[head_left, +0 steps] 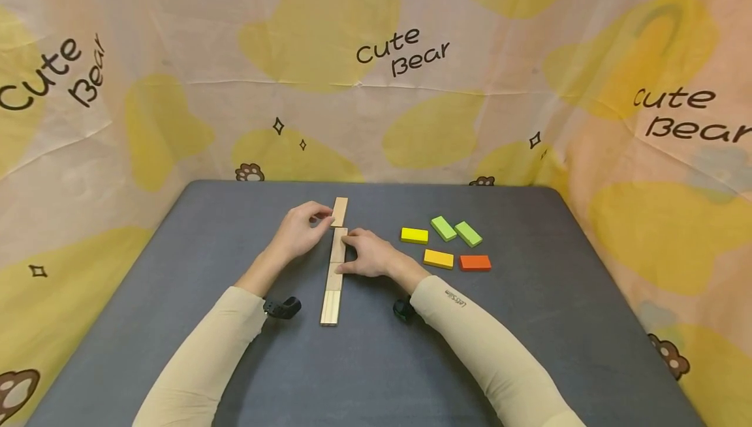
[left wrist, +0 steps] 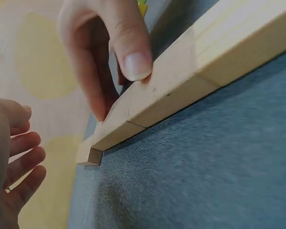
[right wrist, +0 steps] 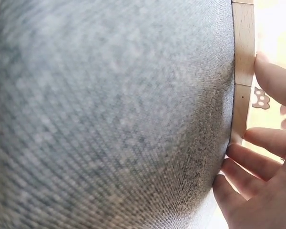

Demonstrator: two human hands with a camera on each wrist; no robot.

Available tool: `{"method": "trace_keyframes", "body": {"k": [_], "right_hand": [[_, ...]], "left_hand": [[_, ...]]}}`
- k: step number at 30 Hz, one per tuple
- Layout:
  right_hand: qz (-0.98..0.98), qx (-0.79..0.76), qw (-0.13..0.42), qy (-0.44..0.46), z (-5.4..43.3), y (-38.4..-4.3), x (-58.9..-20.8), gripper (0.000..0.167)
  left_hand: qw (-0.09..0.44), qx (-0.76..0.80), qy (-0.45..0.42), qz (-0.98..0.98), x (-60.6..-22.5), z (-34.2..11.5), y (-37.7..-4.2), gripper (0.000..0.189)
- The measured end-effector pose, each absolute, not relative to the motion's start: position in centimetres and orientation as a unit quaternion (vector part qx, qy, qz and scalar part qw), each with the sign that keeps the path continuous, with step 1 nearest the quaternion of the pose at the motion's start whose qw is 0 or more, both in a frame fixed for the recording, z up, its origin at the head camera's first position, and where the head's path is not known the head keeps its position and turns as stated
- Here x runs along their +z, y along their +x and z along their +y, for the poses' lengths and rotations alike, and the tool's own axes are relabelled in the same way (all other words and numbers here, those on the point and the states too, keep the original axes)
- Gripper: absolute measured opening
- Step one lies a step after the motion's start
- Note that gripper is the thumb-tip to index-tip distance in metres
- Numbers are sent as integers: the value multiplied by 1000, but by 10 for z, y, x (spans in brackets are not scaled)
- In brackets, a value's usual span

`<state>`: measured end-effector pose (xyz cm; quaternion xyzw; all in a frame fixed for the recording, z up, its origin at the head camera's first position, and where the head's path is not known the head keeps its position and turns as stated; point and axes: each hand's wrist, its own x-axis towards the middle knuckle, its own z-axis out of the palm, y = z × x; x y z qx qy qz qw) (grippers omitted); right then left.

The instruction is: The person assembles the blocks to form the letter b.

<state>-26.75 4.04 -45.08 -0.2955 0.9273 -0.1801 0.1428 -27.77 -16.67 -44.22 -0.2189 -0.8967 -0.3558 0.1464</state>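
Several plain wooden blocks stand end to end in a row (head_left: 331, 307) running away from me on the dark table. Past its far end, across a small gap, stands another wooden block (head_left: 340, 210), slightly out of line in the left wrist view. My right hand (head_left: 370, 254) is at the row's right side, its thumb and index fingertip spread along the wood and touching it. Its other fingers (right wrist: 252, 162) rest low by the tabletop. My left hand (head_left: 302, 230) hovers left of the far block, fingers loosely bent; the left wrist view shows it apart from the wood.
Right of my right hand lie a yellow block (head_left: 414, 236), an orange-yellow block (head_left: 438, 258), a red-orange block (head_left: 475, 263) and two green blocks (head_left: 443, 228). A printed cloth (head_left: 329, 35) hangs behind and beside the grey table (head_left: 364, 375).
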Motion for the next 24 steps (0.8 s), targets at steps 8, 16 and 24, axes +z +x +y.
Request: {"method": "trace_keyframes", "body": {"k": [8,16,24], "right_hand": [[925,-181,144,-300,38,-268,-451,77],[927,-172,143,-301,37,-266,-451,77],[930,-165,145,-295,37,-264,-454,78]], "left_hand": [[103,-388,-189,-896,-444,-162,-303,30],[27,-428,-137,-893,-455,-164,-322,43],[-34,-404,-142,-903,-470,-167,-336,54]]}}
